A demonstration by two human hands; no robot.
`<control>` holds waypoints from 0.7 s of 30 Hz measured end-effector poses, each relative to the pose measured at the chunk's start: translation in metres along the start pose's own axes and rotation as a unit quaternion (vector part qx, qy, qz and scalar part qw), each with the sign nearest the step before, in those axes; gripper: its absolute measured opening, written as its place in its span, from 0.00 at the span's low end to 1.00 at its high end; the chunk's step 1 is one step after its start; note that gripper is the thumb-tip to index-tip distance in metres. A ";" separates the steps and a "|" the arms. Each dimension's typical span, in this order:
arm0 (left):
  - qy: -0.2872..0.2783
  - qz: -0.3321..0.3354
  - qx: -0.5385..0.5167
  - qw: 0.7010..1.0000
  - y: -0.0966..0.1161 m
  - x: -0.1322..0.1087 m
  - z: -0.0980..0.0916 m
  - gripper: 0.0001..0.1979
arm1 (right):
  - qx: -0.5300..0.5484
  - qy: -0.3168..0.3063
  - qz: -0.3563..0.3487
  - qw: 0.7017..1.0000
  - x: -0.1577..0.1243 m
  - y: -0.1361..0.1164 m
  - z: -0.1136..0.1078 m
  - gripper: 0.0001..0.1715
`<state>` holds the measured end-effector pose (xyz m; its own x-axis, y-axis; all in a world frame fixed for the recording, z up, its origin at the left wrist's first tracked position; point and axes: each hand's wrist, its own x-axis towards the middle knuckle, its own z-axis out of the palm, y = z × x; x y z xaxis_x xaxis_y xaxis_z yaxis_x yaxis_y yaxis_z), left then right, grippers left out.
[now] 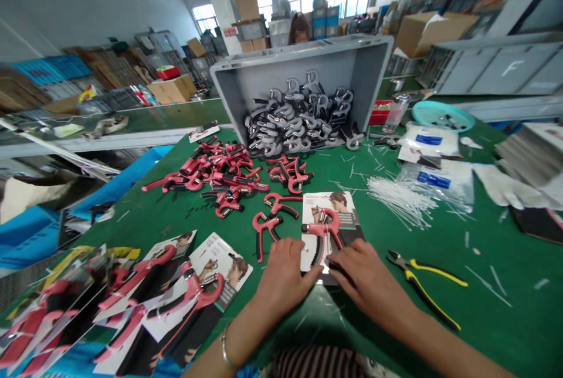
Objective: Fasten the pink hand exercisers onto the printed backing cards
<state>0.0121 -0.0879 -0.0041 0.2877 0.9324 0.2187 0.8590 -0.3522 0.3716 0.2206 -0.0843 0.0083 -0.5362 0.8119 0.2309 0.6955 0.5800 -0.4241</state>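
I report both of my hands at the lower part of a printed card (353, 227), which lies on the green tabletop (505, 255) directly before me with a red hand grip (329, 227) on its face, coil end away from me and handles toward me. My left hand (284, 278) is at the card's left edge, thumb extended across toward the bottom edge and apart from the other fingers; my right hand (367, 275) is at the lower right, fingers bent and bunched narrowly beside the grip's handles. Whether either set of fingers pinches the card or only rests on it, I cannot tell. Left of the card, just beside it, lie two loose red grips (264, 225); beyond them is a heap of red grips (215, 173). Further back, a gray bin (373, 73) stands on its side, open toward me, with many gray grips (290, 123) inside. Right of the card I note a spread of white ties (400, 199) and, nearer me, yellow-and-black pliers (408, 271) with handles parted. At my left lie carded red grips (200, 290), several overlapping
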 end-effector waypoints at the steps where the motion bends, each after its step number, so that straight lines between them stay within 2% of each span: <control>1: -0.012 0.001 0.007 1.000 -0.002 -0.001 0.000 0.14 | -0.040 -0.010 -0.005 0.999 0.000 -0.005 0.003 0.07; 4: -0.034 0.007 0.020 0.999 -0.003 0.001 -0.001 0.10 | -0.123 -0.016 -0.008 0.992 0.009 -0.013 0.011 0.09; 6: -0.048 0.008 0.011 0.999 -0.004 0.001 -0.005 0.11 | -0.109 -0.014 -0.013 0.994 0.015 -0.011 0.013 0.10; 11: -0.083 0.034 -0.079 0.993 -0.017 0.001 -0.017 0.10 | 0.112 -0.001 0.009 0.994 0.017 0.000 0.006 0.07; 14: -0.087 0.067 -0.098 0.989 -0.021 0.005 -0.020 0.12 | 0.171 0.017 0.016 0.985 0.016 0.004 0.005 0.08; 17: -0.076 0.078 -0.126 0.986 -0.012 0.011 -0.013 0.11 | 0.190 0.043 0.013 0.981 0.019 0.005 0.007 0.07; 21: -0.021 0.036 -0.209 0.977 0.008 0.013 0.006 0.09 | 0.178 0.078 0.077 0.978 0.019 0.008 0.008 0.05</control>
<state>0.0251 -0.0779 -0.0042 0.3645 0.9038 0.2241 0.5906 -0.4105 0.6948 0.2119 -0.0644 0.0022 -0.3395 0.9042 0.2592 0.5364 0.4125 -0.7363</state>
